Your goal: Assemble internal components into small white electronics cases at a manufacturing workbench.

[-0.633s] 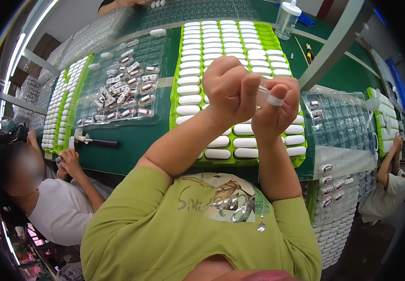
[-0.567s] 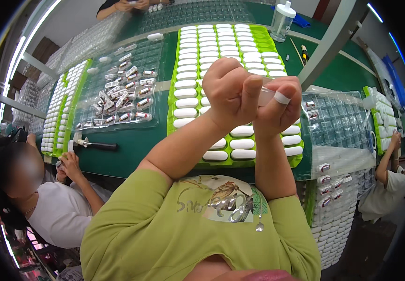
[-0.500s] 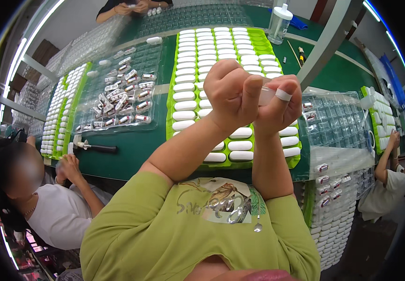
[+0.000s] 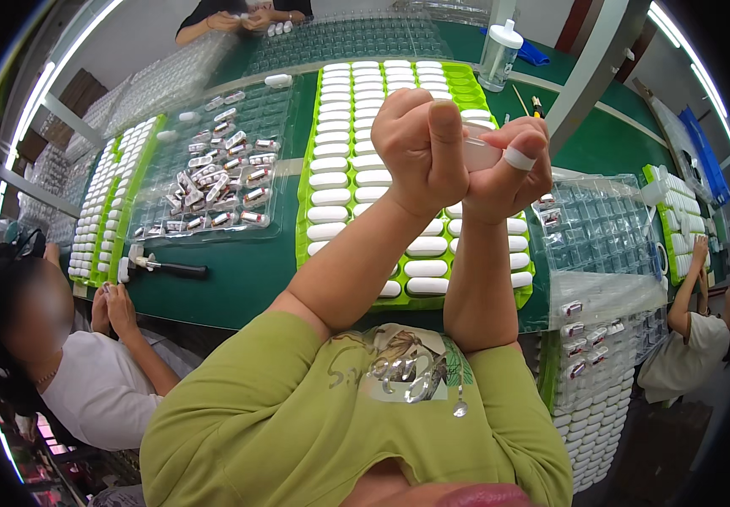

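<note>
Above the green tray I hold up a pale, rounded plastic piece, probably an oval case like those below. My left hand is closed, its thumb upright beside the piece's left end. Closed around the other end is my right hand, with white tape wrapped on its thumb. Both hands touch each other at the wrists' side, and the fingers hide part of the piece. Rows of white oval cases fill the tray beneath my forearms.
On the left, a clear blister tray carries many small component pieces. A black-handled tool lies near the table edge. A clear bottle stands far right, beside a metal post. Co-workers sit left, right and opposite.
Both hands remain together on the piece, with more of it showing between the thumbs. The view has shifted slightly. At left, a co-worker's hands have drawn together lower down.
</note>
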Tool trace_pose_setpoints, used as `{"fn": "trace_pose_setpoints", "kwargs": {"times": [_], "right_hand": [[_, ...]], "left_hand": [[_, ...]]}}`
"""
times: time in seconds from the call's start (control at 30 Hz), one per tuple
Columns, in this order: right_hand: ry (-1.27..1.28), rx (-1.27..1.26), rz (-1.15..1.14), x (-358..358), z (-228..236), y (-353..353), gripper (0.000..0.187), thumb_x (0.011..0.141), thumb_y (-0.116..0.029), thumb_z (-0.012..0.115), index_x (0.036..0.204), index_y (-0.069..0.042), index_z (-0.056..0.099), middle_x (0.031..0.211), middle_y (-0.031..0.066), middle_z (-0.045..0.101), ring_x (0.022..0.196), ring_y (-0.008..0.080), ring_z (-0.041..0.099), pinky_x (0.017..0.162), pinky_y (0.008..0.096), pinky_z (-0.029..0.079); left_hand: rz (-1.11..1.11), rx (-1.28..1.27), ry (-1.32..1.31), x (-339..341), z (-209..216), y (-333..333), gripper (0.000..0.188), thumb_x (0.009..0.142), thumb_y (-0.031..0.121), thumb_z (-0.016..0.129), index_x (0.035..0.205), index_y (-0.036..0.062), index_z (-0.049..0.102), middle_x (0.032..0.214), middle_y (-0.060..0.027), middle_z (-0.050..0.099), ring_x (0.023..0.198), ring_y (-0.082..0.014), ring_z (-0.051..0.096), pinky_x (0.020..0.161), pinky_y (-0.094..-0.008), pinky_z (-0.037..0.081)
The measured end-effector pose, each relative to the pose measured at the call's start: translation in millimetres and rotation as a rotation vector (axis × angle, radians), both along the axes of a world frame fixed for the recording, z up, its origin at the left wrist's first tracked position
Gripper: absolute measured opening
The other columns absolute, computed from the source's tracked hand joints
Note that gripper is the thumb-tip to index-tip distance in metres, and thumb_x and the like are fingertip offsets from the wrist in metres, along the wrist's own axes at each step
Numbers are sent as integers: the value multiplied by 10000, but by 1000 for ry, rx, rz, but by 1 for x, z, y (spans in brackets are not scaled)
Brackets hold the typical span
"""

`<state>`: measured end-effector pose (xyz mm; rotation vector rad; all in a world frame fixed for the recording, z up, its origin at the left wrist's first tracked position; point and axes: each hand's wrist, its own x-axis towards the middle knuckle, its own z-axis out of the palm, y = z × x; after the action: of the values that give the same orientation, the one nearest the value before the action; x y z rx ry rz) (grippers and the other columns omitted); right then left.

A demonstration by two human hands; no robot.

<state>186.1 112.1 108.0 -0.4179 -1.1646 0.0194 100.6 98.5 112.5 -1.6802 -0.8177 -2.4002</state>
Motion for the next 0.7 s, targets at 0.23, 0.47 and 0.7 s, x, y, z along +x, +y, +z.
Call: {"fn": "trace_pose_setpoints", "kwargs": {"times": [0.23,0.47,0.7], "right_hand": [[43,-173,50,-6,3,-5,389,917,-179,600,560,-35,538,534,52,462,527,176,436,517,332,324],[79,-332,87,11,-29,1,465,982,-226,538,560,-32,515,570,57,462,559,194,446,557,351,329],[24,-420,319,11,-53,-17,317,995,-205,508,731,-43,578,692,5,542,674,116,466,635,273,369]], "left_hand": [[-102,-208,-230,8,-4,-3,564,1017,267,478,497,48,491,512,-75,478,503,-214,455,517,-346,344],[-340,-615,-208,-15,-46,-22,250,932,221,666,1019,13,557,874,-68,564,674,-98,497,582,-249,427],[-883,-845,-208,-45,-57,-47,653,858,-18,687,1395,24,318,1087,-137,625,951,-159,640,720,-266,567]]}}
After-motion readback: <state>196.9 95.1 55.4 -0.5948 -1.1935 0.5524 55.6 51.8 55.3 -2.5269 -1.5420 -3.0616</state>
